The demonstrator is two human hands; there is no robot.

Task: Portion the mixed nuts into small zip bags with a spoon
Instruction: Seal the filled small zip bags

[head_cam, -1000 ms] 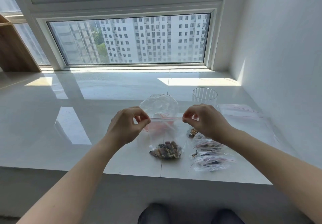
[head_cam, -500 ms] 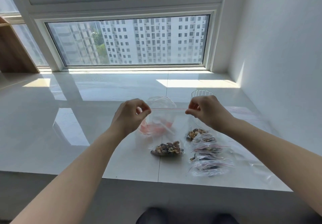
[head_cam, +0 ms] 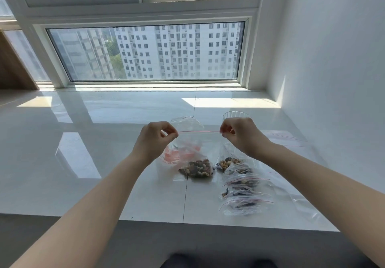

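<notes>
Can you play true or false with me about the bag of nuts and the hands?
1. Both hands pinch the bag's red zip line. True: left hand, right hand.
2. The held bag has nuts at the bottom. True.
3. A spoon is in the right hand. False: it only pinches the bag.
4. The filled bags lie left of the held bag. False: they lie to its right.
5. A clear cup stands behind the right hand. True.

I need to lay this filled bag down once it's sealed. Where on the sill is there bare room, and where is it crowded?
Bare: the wide stretch of sill left of the left hand, and the strip toward the window. Crowded: right of the held zip bag, where the filled bags pile by the right hand, with the clear cup and empty bags behind.
</notes>
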